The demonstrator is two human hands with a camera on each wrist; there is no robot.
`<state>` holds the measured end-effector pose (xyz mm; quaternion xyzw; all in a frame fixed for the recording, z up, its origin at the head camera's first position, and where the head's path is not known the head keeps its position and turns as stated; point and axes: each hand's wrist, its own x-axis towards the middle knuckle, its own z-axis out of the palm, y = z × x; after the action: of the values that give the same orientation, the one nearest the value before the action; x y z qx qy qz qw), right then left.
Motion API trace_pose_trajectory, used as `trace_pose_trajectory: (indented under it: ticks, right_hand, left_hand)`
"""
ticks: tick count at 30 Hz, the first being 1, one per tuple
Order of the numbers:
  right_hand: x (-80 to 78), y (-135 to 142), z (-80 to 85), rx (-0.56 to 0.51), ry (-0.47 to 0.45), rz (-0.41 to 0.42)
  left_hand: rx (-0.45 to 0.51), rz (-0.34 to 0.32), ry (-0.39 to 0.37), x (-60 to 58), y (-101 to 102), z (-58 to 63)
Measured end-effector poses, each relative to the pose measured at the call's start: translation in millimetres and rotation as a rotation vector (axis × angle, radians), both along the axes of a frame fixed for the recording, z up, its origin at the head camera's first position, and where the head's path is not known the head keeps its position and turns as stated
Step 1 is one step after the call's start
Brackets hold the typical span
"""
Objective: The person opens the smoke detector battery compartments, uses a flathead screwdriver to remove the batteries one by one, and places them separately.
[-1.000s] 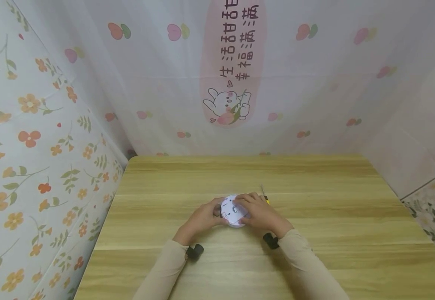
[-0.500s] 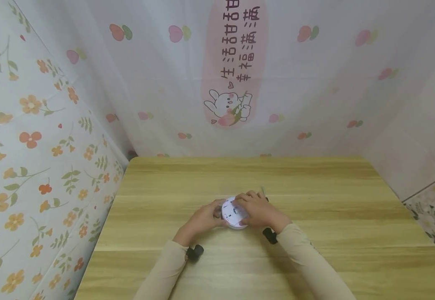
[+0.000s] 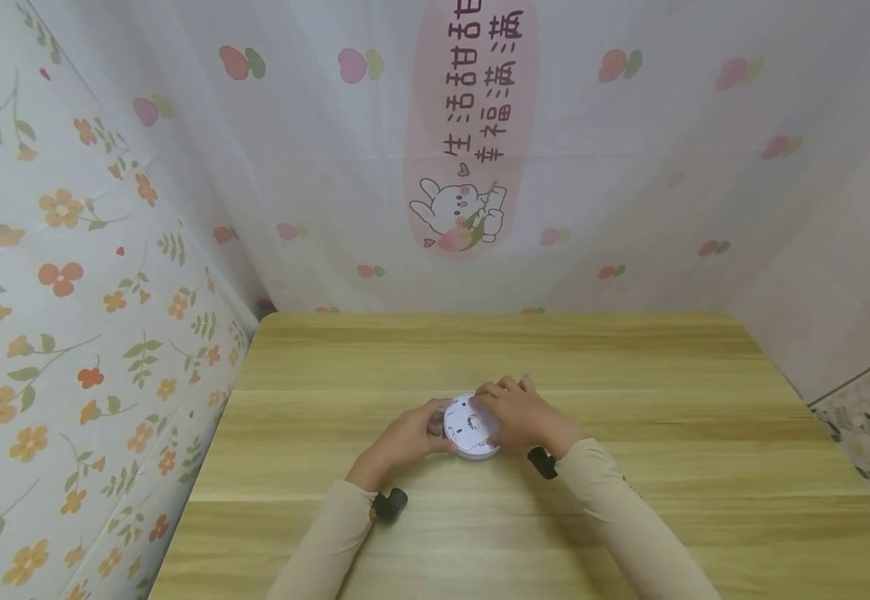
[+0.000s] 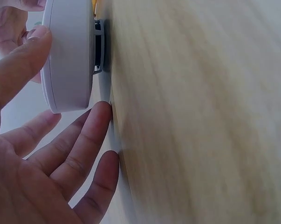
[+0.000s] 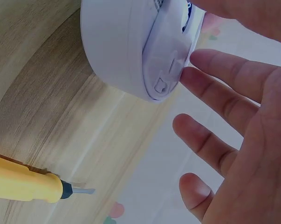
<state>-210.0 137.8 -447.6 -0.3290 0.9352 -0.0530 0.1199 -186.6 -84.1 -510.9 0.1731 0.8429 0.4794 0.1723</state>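
Observation:
A white round smoke detector (image 3: 467,429) lies with its flat, slotted face up. In the left wrist view, the smoke detector (image 4: 70,56) shows a dark vented part toward the table. My left hand (image 3: 405,435) holds its left side, thumb on the rim, while the lower fingers spread loosely. My right hand (image 3: 519,413) reaches over the right part of the face. From the right wrist, the index and middle fingertips (image 5: 203,58) meet the plate edge, with the thumb across the upper part; the other two fingers stand apart from the smoke detector (image 5: 117,46).
A yellow-handled screwdriver (image 5: 26,179) with a flat metal tip lies on the wooden table (image 3: 315,358) beside my right hand, which mostly hides it from the head view. A printed cloth (image 3: 315,192) hangs behind the table, and a floral cloth (image 3: 90,333) hangs at the left.
My right hand has shifted slightly on the face, its thumb drawing in from the lower edge, and covers more of the screwdriver. The left hand and smoke detector stay nearly in place.

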Motion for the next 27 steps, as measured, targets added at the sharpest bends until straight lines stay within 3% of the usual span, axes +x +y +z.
trace_pose_trajectory:
  ticks: [14, 27]
  right_hand:
    - [-2.5, -2.6, -0.1, 0.042, -0.038, 0.005]
    - [-5.4, -0.9, -1.0, 0.054, 0.034, 0.092]
  left_hand:
    - [-0.020, 0.010, -0.012, 1.5, 1.2, 3.2]
    - [-0.017, 0.014, -0.002, 0.5, 1.1, 1.2]
